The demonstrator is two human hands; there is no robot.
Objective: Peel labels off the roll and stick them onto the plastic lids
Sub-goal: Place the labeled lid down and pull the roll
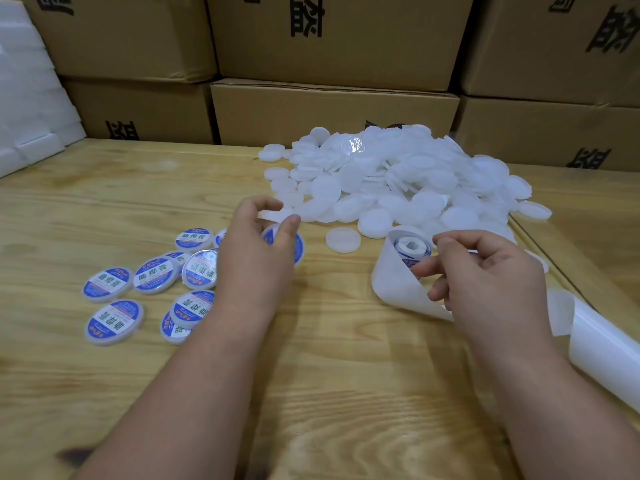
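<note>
While one labelled lid (298, 245) sits in the left hand (258, 251), eight lie finished.

label roll (414, 249): small, white, on its side, backing strip curling loose | plain white lids (388, 174): heaped behind it | labelled lids (152, 275): blue-and-white, scattered flat at left | labelled lid (298, 247): tilted, in hand

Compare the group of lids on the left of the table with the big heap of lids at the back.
The lids on the left carry blue and white printed labels; the heap at the back is plain translucent white. The labelled lids are few and lie mostly flat, some overlapping; the heap holds far more, piled at all angles. The labelled ones lie beside the left hand, the heap beyond the label roll. Both are round plastic lids on the wooden table.
</note>
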